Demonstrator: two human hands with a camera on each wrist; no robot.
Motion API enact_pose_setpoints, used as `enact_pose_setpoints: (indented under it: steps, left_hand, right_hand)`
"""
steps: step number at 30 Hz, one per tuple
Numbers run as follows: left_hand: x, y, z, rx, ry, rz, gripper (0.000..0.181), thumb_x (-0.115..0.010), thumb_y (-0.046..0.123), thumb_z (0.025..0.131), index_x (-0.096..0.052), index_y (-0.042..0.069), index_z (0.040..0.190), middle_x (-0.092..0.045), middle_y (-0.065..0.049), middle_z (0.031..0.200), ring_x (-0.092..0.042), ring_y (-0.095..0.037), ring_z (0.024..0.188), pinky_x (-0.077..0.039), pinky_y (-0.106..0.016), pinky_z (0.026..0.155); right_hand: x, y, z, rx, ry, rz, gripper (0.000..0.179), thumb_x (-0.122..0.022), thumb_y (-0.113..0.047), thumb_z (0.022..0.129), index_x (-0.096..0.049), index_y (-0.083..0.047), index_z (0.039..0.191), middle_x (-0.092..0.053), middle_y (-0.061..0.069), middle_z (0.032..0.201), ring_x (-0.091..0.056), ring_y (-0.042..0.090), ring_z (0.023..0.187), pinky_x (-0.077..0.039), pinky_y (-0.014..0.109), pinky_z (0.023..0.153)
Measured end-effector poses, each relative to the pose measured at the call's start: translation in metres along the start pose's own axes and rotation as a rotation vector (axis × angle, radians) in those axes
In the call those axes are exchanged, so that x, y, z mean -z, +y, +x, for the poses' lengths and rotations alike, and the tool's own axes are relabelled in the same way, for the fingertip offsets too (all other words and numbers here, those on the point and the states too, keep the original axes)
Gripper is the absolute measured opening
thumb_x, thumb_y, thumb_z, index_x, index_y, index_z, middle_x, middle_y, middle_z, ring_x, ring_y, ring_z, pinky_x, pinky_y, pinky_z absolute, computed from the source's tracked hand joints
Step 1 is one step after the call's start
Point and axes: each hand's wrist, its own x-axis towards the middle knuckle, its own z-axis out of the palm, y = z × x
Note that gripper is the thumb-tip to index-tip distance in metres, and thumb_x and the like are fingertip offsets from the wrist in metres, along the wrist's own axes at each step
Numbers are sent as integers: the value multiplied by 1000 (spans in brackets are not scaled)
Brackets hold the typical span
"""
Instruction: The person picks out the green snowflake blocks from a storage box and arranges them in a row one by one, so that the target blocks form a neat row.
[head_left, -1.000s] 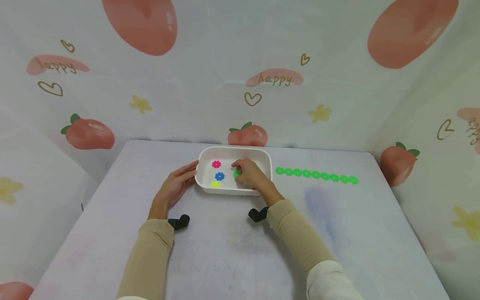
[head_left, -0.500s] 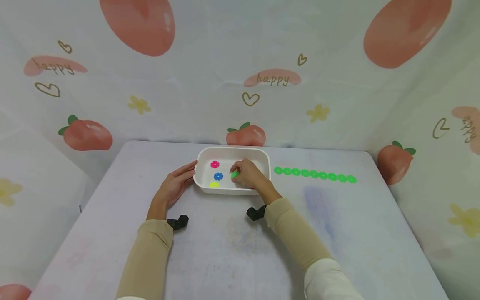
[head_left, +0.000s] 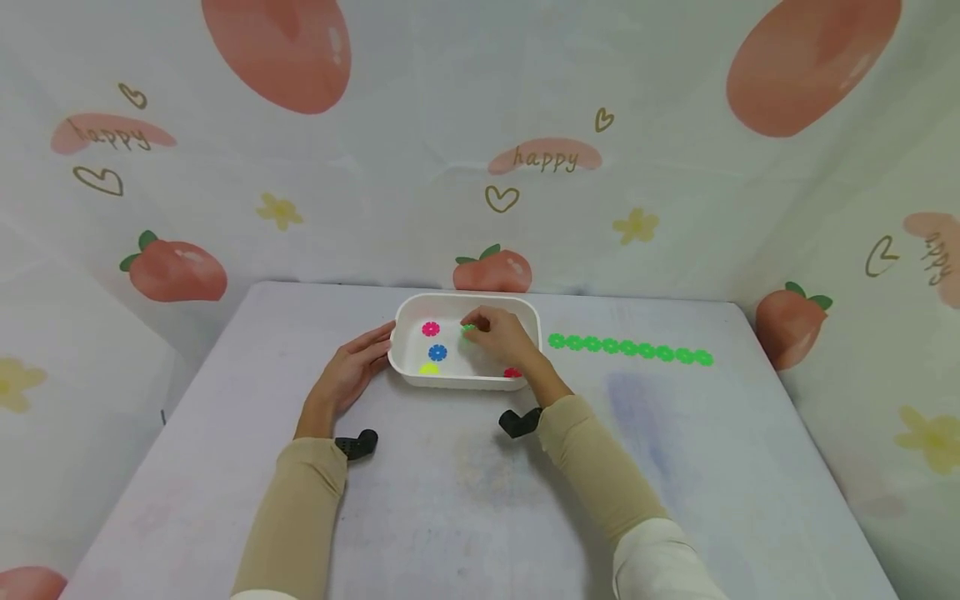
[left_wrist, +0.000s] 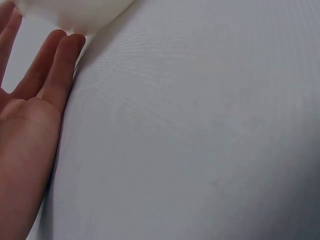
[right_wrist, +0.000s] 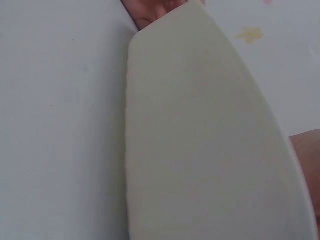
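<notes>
A white plastic basin (head_left: 450, 382) stands at the back middle of the table. My left hand (head_left: 352, 372) rests its straight fingers against the basin's left end; the left wrist view shows the fingertips (left_wrist: 70, 45) right at its wall. Over the inside of the basin, my right hand (head_left: 504, 336) pinches a green flower-shaped plastic disc (head_left: 468, 327) between thumb and fingers. A pink disc (head_left: 431, 329), a blue disc (head_left: 437, 352), a yellow disc (head_left: 429, 368) and a red disc (head_left: 512, 373) lie in the basin. In the right wrist view the basin wall (right_wrist: 200, 130) hides most of that hand.
Right of the basin, a straight row of several green flower discs (head_left: 630, 347) lies on the table (head_left: 450, 517). A fabric backdrop (head_left: 405, 183) printed with fruit hangs right behind the table's back edge.
My right hand has risen slightly and away from the basin's floor with the green disc pinched. The red disc near the front right now shows more. My left hand stays put.
</notes>
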Motion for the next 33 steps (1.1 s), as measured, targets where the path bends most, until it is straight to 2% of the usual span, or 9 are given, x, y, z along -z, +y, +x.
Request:
enact_pose_setpoints:
  steps: [2,4,10,15,21,26,29,33]
  left_hand:
    - [0,0,1,1,1,-1,55,-59,18,104,-42,8,156,-39,-7,165,-54,1,128,-50,-14,103]
    - [1,1,1,6,5,0,55,-59,18,104,-42,9,155,-46,-4,160,-55,2,127,-51,-14,103]
    - [2,2,1,10,10,-3,55,-61,19,103,-44,9,155,-56,3,149,-57,2,125,-51,-14,102]
    - [1,1,0,17,5,-17,56,-61,19,103,-43,9,155,-50,-1,156,-57,2,125,-51,-14,102]
    - [2,0,1,12,1,-23,55,-61,20,103,-44,10,155,-40,-4,164,-56,1,127,-52,-14,102]
    - [1,1,1,17,1,-19,55,-62,20,103,-46,12,154,-42,-3,163,-56,1,126,-52,-13,100]
    - [1,1,1,16,-2,-11,55,-62,20,103,-44,11,155,-43,-5,163,-57,1,126,-53,-14,100]
    - [2,0,1,11,2,-10,56,-62,21,103,-44,11,155,-42,-4,163,-57,2,126,-52,-13,101]
  right_hand:
    - [4,-2,-2,4,17,18,21,-70,-18,97,-71,-13,118,-71,5,109,-61,21,99,-56,30,88]
    - [9,-6,-5,-1,27,37,24,-70,-19,98,-70,-12,121,-71,5,111,-61,22,100,-57,29,87]
    - [27,-11,-14,-24,43,106,28,-66,-24,100,-69,-12,125,-72,3,109,-64,21,97,-58,27,81]
    - [40,-9,-22,-19,89,147,26,-66,-25,100,-70,-13,123,-71,4,112,-63,23,100,-57,31,86]
    - [52,-3,-29,4,149,216,25,-67,-21,99,-71,-11,121,-71,8,110,-63,25,96,-55,29,82]
    - [60,3,-37,-11,175,249,28,-67,-22,99,-70,-8,123,-70,11,111,-63,25,96,-54,23,81]
    - [64,7,-41,-35,191,261,29,-67,-22,99,-69,-8,124,-69,12,112,-63,31,97,-54,20,79]
    - [71,12,-44,-61,215,300,30,-67,-23,100,-68,-8,126,-68,14,113,-62,40,101,-57,28,80]
